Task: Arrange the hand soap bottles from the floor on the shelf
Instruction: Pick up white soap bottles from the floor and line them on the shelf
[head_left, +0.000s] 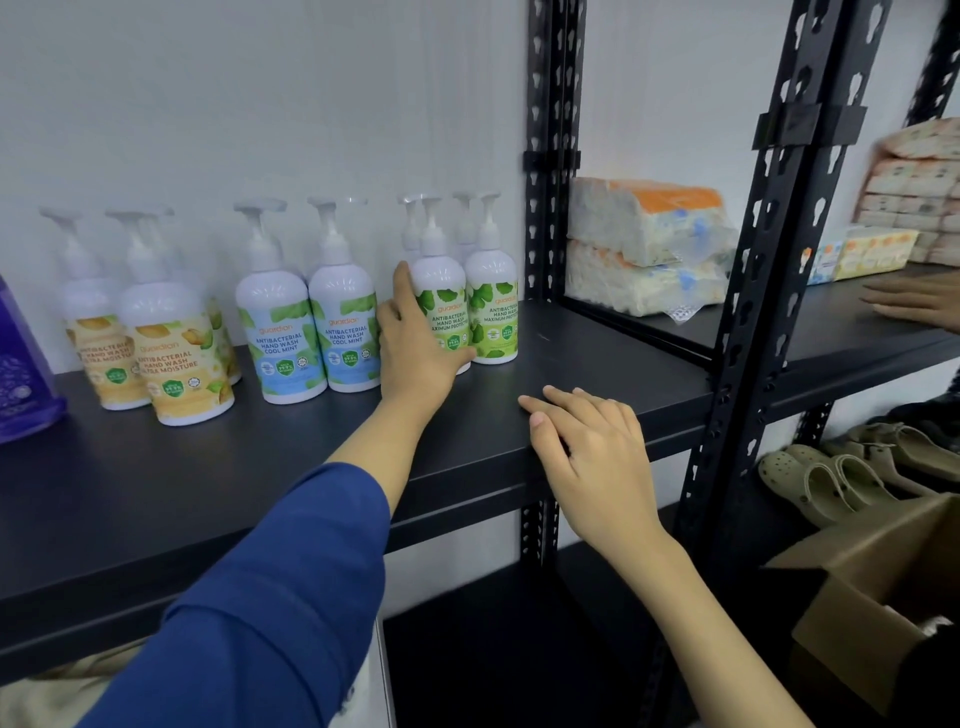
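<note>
left hand: our left hand (415, 343) wraps around the near green soap bottle (441, 306), thumb across its front, we judge to square it up beside the other green bottle (492, 306).
right hand: our right hand (587, 441) lies flat and released on the shelf (597, 364) front edge, holding nothing, likely for balance.
soap bottles: all stand upright on the shelf, sorted by label: yellow bottles (176, 358) left, blue bottles (311, 332) middle, green ones right by the black post (550, 156).
grouping: we read the sorting as deliberate, labels facing out.
hidden: more bottles behind each row are mostly covered; the floor is out of view, so we cannot tell if any remain there.
cut off: a purple pack (21, 364) at the left and another person's hand (914, 301) at the right.
</note>
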